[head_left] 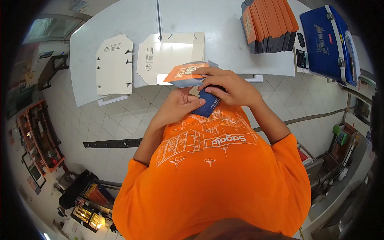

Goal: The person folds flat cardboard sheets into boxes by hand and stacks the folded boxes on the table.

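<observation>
Close to my orange shirt, both hands hold a partly folded cardboard box (188, 74) with an orange printed panel and dark blue sides. My left hand (180, 106) pinches its dark blue flap (208, 105) from the left, thumb on top. From the right, my right hand (224, 86) curls its fingers over the box, its thumb resting on the blue part. The palm side of the right hand and the inside of the box are mostly hidden. Just beyond the hands lie flat cream cardboard blanks (172, 56) with small black print.
Another cream blank (115, 66) lies on the left of the white table (220, 24). A tall stack of orange and dark blue folded boxes (270, 26) stands at the back right. Beside it are a calculator (302, 59) and a blue case (328, 44) with pale straps.
</observation>
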Tool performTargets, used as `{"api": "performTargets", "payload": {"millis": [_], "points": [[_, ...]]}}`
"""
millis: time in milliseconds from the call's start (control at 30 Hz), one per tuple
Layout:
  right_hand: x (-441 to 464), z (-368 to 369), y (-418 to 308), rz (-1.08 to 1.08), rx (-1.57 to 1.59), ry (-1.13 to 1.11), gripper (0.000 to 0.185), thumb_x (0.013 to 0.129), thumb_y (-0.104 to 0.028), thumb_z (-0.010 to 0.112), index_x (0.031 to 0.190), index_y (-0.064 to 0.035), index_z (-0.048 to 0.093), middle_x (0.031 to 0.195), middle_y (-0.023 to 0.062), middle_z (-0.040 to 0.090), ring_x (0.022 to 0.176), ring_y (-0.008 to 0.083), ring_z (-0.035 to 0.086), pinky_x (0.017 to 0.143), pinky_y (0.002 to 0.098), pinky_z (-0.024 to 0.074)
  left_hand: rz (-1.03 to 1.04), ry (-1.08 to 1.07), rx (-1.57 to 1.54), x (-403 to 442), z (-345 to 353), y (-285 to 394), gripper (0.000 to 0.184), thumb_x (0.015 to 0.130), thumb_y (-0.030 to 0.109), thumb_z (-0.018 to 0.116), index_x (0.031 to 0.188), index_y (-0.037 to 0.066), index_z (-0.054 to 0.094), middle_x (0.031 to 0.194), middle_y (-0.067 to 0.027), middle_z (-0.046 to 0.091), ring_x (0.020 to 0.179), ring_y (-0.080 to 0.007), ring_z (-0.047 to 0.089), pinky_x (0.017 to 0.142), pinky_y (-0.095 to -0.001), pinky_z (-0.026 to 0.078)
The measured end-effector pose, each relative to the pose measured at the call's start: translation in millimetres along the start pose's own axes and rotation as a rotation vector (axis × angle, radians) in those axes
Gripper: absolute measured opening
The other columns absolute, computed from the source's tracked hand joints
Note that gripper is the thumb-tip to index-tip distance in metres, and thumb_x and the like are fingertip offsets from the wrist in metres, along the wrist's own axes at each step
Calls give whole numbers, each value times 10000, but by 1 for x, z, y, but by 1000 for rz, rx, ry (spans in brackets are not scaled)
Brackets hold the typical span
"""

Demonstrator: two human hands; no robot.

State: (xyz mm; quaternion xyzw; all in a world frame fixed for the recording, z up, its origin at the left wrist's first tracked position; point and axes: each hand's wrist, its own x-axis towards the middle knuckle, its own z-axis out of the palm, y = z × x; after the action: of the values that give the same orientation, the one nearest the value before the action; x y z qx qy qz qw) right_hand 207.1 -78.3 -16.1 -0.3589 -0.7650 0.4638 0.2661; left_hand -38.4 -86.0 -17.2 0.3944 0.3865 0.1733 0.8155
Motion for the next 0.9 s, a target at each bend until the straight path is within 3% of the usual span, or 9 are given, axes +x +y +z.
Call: {"api": "performTargets", "payload": {"millis": [167,267,367,533,633,767,900], "points": [[5,18,-3,-68,-99,66,155,962,-68,706,1106,-11,718,1521,163,592,1271,378,645,1037,432,536,-33,-40,87,-9,-15,-7,596,1028,16,682,1529,-43,365,1077,-111,732,960,-135,736,794,-249,610],[8,25,-9,-6,-72,82,146,956,-66,718,1094,-17,721,1490,163,605,1262,369,646,1021,426,542,-59,-55,10,-18,-16,4,653,1020,-5,679,1568,-46,326,1147,-189,745,955,-153,757,771,-243,621],[13,27,-16,-5,-58,88,134,948,-66,731,1073,-19,725,1457,161,618,1254,364,649,1013,420,546,79,-1,-22,-21,-14,-8,671,1021,-13,670,1582,-45,303,1100,-183,769,942,-163,766,771,-251,628],[13,39,-22,66,-99,174,121,933,-66,749,1043,-19,728,1459,160,616,1248,367,653,1009,419,548,-16,-126,-9,-25,-24,4,693,1013,-20,676,1596,-18,300,1154,-183,756,1002,-187,761,797,-277,634],[10,31,-10,-35,-67,36,130,932,-72,753,1054,-29,731,1477,164,610,1270,372,641,1035,417,542,-12,-38,70,-26,-23,-5,665,1019,-42,650,1593,-11,315,1217,-180,729,1052,-195,747,861,-283,623],[5,29,-14,-36,-265,17,255,915,-127,785,1146,-52,707,1566,171,530,1381,391,549,1144,516,455,2,68,5,-21,-15,-6,625,1028,-48,627,1580,-20,335,1157,-154,747,990,-181,755,871,-272,609],[8,29,-59,43,-525,57,479,886,-230,831,1301,-97,631,1626,229,407,1468,476,407,1201,621,352,176,50,-95,-9,-16,-5,736,1025,-60,623,1655,-13,246,1035,-120,769,957,-141,740,864,-255,583]]}}
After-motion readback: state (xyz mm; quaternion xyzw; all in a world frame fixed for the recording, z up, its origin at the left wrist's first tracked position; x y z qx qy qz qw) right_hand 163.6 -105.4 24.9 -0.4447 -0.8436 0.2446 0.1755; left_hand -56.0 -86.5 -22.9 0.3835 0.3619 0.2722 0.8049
